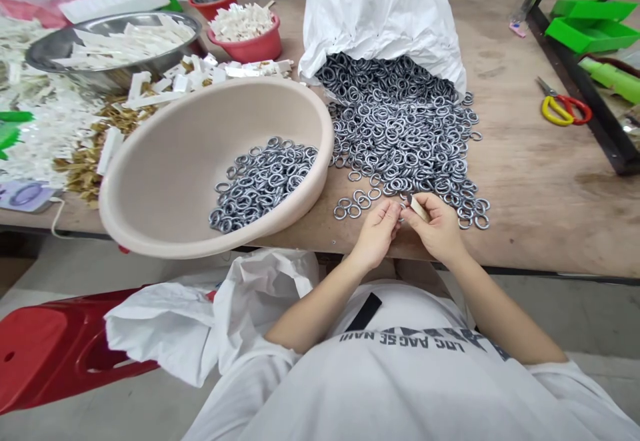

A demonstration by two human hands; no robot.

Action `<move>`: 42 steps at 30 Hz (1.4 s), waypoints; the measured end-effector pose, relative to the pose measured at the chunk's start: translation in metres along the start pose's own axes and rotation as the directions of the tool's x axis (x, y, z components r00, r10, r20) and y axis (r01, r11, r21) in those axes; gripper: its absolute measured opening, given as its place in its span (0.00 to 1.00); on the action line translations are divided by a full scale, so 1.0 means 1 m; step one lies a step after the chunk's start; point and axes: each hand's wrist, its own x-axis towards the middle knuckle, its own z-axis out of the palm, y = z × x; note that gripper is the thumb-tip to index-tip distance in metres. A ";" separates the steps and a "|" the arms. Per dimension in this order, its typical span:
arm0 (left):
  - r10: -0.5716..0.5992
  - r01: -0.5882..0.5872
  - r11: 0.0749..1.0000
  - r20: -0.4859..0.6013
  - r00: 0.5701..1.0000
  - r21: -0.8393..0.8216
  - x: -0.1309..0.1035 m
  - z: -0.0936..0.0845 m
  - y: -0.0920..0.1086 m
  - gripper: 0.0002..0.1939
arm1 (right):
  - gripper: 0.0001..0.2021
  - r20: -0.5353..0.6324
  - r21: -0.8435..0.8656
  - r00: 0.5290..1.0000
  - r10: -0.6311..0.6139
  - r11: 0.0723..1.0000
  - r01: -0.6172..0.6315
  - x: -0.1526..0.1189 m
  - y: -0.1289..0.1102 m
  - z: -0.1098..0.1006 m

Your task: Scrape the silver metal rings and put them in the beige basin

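Both hands are close together at the front of the wooden table, just before a heap of grey rings (400, 138). My left hand (377, 233) is closed in a pinch on a grey ring (402, 209), which is mostly hidden by the fingers. In my right hand (440, 228) is a small tool (419, 208) with a pale, flat handle and a dark tip, pointing toward the ring. The heap spills from a white sack (380, 11). To the left, a large beige basin (155, 168) holds many more rings.
Scissors (564, 108) with red and yellow handles lie at the right, near green trays (593, 24). White pieces fill a steel bowl (37, 54) and a red bowl (260, 49) at the left. A red stool (45, 354) and a white bag (170, 324) are below the table edge.
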 end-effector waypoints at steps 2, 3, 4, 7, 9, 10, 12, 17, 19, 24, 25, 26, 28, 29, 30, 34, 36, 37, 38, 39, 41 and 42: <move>-0.003 0.003 1.000 0.025 1.000 0.000 0.000 0.000 0.000 0.22 | 0.12 0.028 0.007 0.999 -0.016 1.000 0.016 0.000 -0.001 -0.002; -0.002 0.002 1.000 0.037 0.999 -0.008 0.000 0.000 0.000 0.22 | 0.12 0.021 -0.007 1.000 -0.017 1.000 0.017 0.000 -0.001 -0.003; 0.002 -0.001 1.000 0.045 0.999 -0.024 0.000 0.000 0.001 0.22 | 0.13 0.008 -0.034 1.000 -0.019 0.999 0.020 0.000 -0.001 -0.004; 0.005 -0.002 0.995 0.033 0.999 -0.095 -0.001 -0.001 0.003 0.21 | 0.13 0.009 -0.166 0.995 -0.103 0.981 0.103 -0.003 -0.002 -0.007; -0.013 0.014 0.992 0.009 1.000 -0.127 -0.001 -0.002 0.004 0.21 | 0.12 0.074 -0.254 0.977 -0.202 0.943 0.215 -0.005 -0.003 -0.007; -0.025 0.024 0.990 -0.003 1.000 -0.137 -0.001 -0.002 0.005 0.21 | 0.11 0.108 -0.290 0.965 -0.240 0.921 0.262 -0.006 -0.004 -0.007; -0.044 0.040 0.988 -0.024 0.999 -0.152 -0.001 -0.002 0.006 0.21 | 0.12 0.153 -0.347 0.949 -0.275 0.884 0.312 -0.007 -0.004 -0.006; -0.054 0.047 0.984 -0.034 0.998 -0.171 0.000 -0.004 0.005 0.22 | 0.14 0.192 -0.400 0.946 -0.261 0.860 0.318 -0.009 -0.003 -0.003; -0.050 0.045 0.984 -0.027 0.998 -0.173 0.000 -0.005 0.004 0.22 | 0.14 0.205 -0.397 0.945 -0.254 0.862 0.317 -0.008 -0.003 -0.004; -0.074 0.094 0.989 0.173 0.982 -0.110 -0.010 -0.005 0.004 0.24 | 0.16 0.072 -0.417 0.989 -0.132 0.896 0.150 0.000 -0.003 -0.006; -0.078 0.101 0.990 0.215 0.974 -0.098 -0.014 -0.007 0.006 0.24 | 0.16 0.022 -0.412 0.994 -0.106 0.905 0.106 0.002 -0.003 -0.006; -0.073 0.095 0.991 0.226 0.971 -0.090 -0.017 -0.009 0.008 0.24 | 0.16 -0.017 -0.401 0.996 -0.091 0.913 0.076 0.002 -0.003 -0.005; -0.034 0.047 0.996 0.159 0.987 -0.075 -0.020 -0.018 0.017 0.22 | 0.16 -0.054 -0.371 0.995 -0.081 0.927 0.056 0.002 -0.003 -0.005; -0.001 0.006 0.998 0.096 0.995 -0.056 -0.020 -0.025 0.022 0.20 | 0.16 -0.058 -0.359 0.995 -0.080 0.932 0.054 0.001 -0.004 -0.004; 0.034 -0.033 0.999 0.032 0.999 -0.027 -0.020 -0.033 0.028 0.18 | 0.16 -0.059 -0.355 0.995 -0.078 0.934 0.052 0.000 -0.004 -0.004; 0.133 -0.130 0.991 -0.142 0.981 0.025 -0.016 -0.060 0.048 0.16 | 0.16 -0.005 -0.425 0.998 -0.057 0.904 0.050 0.006 -0.009 0.004; 0.119 -0.130 0.990 -0.173 0.978 -0.051 -0.016 -0.066 0.053 0.13 | 0.14 0.080 -0.509 0.996 -0.049 0.857 0.083 0.016 -0.016 0.015; 0.100 -0.119 0.988 -0.182 0.978 -0.102 -0.017 -0.067 0.053 0.12 | 0.13 0.132 -0.554 0.990 -0.045 0.825 0.111 0.023 -0.019 0.022; 0.078 -0.106 0.984 -0.190 0.979 -0.145 -0.018 -0.066 0.053 0.11 | 0.13 0.173 -0.595 0.984 -0.046 0.791 0.142 0.030 -0.023 0.030; 0.058 -0.094 0.980 -0.200 0.978 -0.173 -0.020 -0.065 0.052 0.11 | 0.14 0.206 -0.630 0.978 -0.043 0.759 0.166 0.038 -0.025 0.038; 0.045 -0.087 0.981 -0.235 0.971 -0.172 -0.024 -0.063 0.049 0.12 | 0.12 0.257 -0.687 0.966 -0.018 0.699 0.196 0.050 -0.028 0.053; 0.056 -0.094 0.986 -0.259 0.964 -0.138 -0.025 -0.063 0.048 0.13 | 0.10 0.269 -0.709 0.963 -0.002 0.676 0.199 0.054 -0.028 0.058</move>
